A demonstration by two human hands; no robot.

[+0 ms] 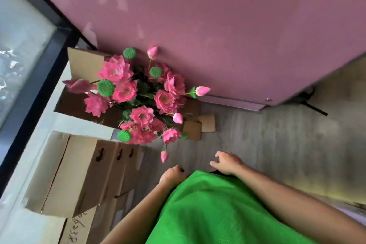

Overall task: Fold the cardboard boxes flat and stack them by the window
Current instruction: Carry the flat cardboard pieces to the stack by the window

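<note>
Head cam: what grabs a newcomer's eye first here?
The bunch of pink lotus flowers with green seed pods, mid-frame, standing among cardboard against the pink wall. Next, the bright green garment filling the bottom centre, with the left hand and right hand empty just above it. Lower left, flattened cardboard boxes lie stacked beside the window.

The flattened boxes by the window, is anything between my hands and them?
Nothing visible: bare floor separates the left hand and right hand from the flattened boxes. The pink flowers stand farther back.
</note>
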